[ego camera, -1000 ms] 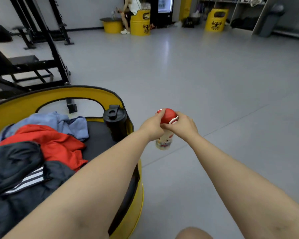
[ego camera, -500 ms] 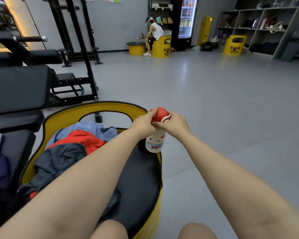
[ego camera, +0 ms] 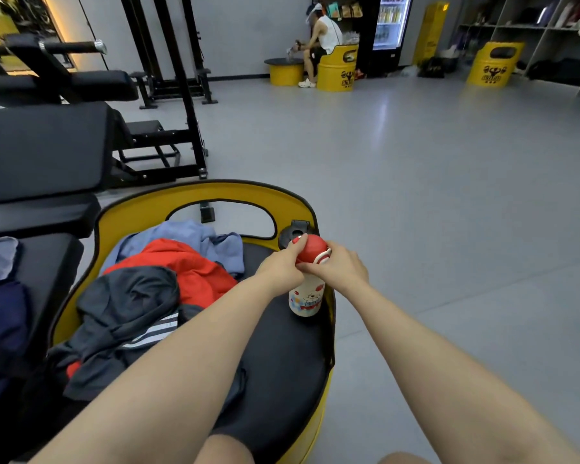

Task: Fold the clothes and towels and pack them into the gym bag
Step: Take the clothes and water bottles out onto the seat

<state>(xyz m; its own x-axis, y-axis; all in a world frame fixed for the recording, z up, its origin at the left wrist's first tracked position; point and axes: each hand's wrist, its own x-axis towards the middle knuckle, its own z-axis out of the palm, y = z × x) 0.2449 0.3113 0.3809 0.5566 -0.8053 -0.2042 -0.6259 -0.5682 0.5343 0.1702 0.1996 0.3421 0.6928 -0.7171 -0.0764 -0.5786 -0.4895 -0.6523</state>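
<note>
A small cream bottle [ego camera: 306, 298] with a red cap stands on the black seat of a yellow barrel chair [ego camera: 215, 192]. My left hand [ego camera: 280, 267] grips the cap from the left and my right hand [ego camera: 340, 267] grips it from the right. Left of the bottle, clothes lie piled on the seat: a red garment [ego camera: 188, 262], a light blue one [ego camera: 185, 234] and a dark jacket with white stripes [ego camera: 128, 313]. A black shaker bottle [ego camera: 295, 231] stands just behind my hands, mostly hidden.
Black weight benches [ego camera: 44, 152] and a rack stand to the left, with dark cloth [ego camera: 0, 316] on the near bench. Open grey floor [ego camera: 432, 195] spreads to the right. Far back a person sits on a yellow barrel [ego camera: 337, 73]; another barrel [ego camera: 493, 63] and shelves stand at the right.
The bottle came down and left, from mid-air beside the chair onto the black seat. Both hands stayed on its red cap. My view tilted upward and leftward.
</note>
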